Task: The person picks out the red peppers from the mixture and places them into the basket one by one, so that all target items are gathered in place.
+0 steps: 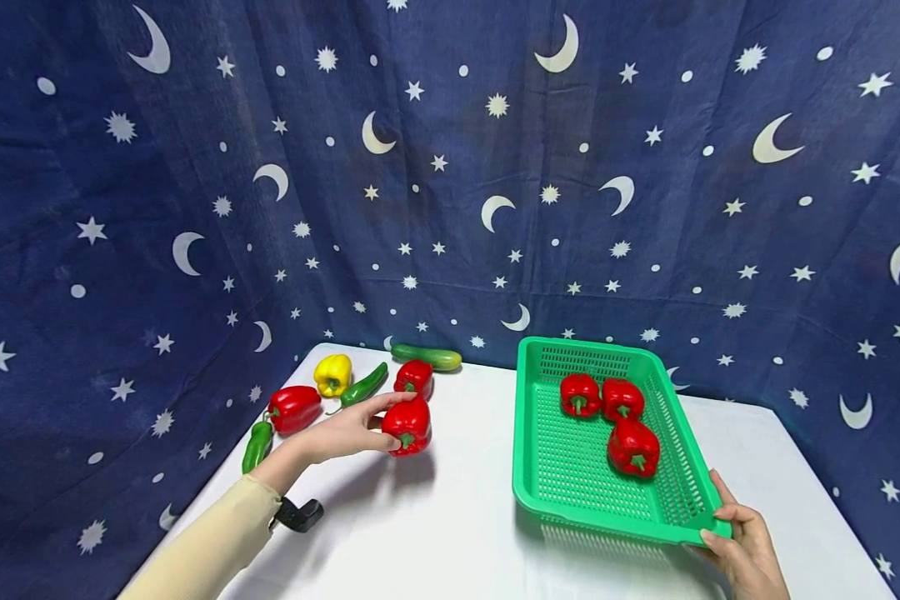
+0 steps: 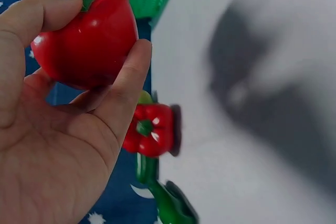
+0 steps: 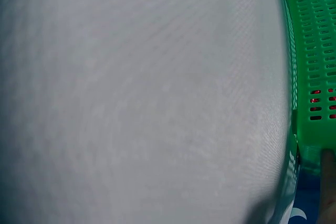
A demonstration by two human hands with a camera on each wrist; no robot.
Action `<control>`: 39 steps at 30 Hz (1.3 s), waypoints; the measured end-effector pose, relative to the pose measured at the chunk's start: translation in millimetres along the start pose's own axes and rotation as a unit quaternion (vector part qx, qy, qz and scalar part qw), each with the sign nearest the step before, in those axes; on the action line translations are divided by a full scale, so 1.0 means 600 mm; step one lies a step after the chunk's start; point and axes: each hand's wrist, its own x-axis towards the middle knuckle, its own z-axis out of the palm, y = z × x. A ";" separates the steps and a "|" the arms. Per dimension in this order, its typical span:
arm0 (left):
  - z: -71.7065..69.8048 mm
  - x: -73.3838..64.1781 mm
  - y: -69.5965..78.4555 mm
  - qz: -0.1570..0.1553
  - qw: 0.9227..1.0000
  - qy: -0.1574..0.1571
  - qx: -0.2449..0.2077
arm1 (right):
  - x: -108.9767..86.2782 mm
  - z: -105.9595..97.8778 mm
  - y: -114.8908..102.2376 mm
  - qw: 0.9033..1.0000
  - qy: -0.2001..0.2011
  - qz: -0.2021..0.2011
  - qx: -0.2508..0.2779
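Note:
My left hand holds a red bell pepper above the white table, thumb by its green stem and fingers round the far side. The left wrist view shows the same pepper close up in the grip. At the near right corner of a green plastic basket, my right hand grips the rim between thumb and fingers. Inside the basket lie three red bell peppers, grouped toward its right side. The right wrist view shows mostly tabletop, with the perforated basket wall at its right edge.
Behind the held pepper sits another red bell pepper. A cucumber, a long green pepper, a yellow bell pepper, a longer red pepper and another green pepper lie at the left. A star-patterned curtain borders the table.

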 end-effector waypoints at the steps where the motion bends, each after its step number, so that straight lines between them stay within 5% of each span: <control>1: 0.001 0.004 0.005 0.004 1.000 -0.002 -0.008 | 0.000 0.000 0.000 1.000 0.001 0.003 -0.001; 9: 0.013 0.043 0.059 0.028 0.998 -0.030 -0.043 | -0.002 0.002 -0.004 0.999 0.019 0.023 -0.019; 20: 0.061 0.104 0.132 0.073 0.994 -0.067 -0.053 | -0.001 0.003 -0.003 1.000 0.011 0.009 -0.009; 32: 0.111 0.148 0.177 0.097 0.987 -0.108 -0.064 | -0.001 0.007 0.000 1.000 0.005 -0.003 -0.020; 39: 0.131 0.175 0.192 0.099 0.985 -0.128 -0.052 | 0.001 0.002 -0.001 0.999 -0.017 -0.041 0.022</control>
